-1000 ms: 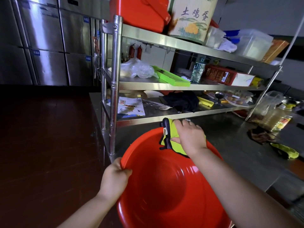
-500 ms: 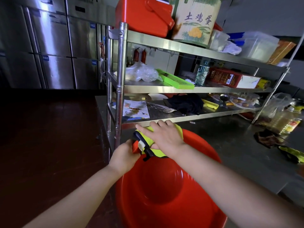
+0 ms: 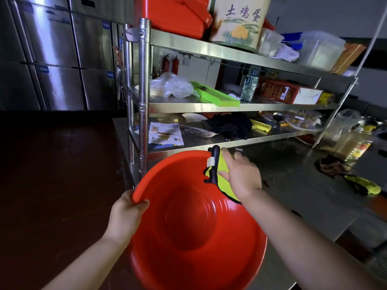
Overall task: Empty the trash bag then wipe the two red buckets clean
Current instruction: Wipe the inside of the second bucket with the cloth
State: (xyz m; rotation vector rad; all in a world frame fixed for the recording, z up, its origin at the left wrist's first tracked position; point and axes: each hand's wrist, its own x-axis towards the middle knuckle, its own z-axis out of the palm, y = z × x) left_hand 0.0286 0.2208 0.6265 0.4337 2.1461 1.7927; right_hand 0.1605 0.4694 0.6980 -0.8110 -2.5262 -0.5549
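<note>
A large red bucket (image 3: 188, 222), wide like a basin, is tilted toward me over the steel counter's left end. My left hand (image 3: 125, 214) grips its left rim, thumb inside. My right hand (image 3: 240, 174) presses a yellow cloth with black trim (image 3: 215, 178) against the far right inner wall near the rim. The bucket's inside looks empty and glossy. A second yellow cloth (image 3: 364, 186) lies on the counter at the right, next to a dark rag (image 3: 328, 166).
A three-tier steel rack (image 3: 144, 84) stands right behind the bucket, loaded with a red container (image 3: 171, 13), a printed box, a green tray (image 3: 217, 97), bags and bottles. The steel counter (image 3: 303, 197) stretches right. Steel fridge doors (image 3: 58, 59) and dark floor lie left.
My right hand swept the cloth from the bucket's left rim back to the far right rim. My left hand shifted lower on the left rim, and the bucket tilted more toward me.
</note>
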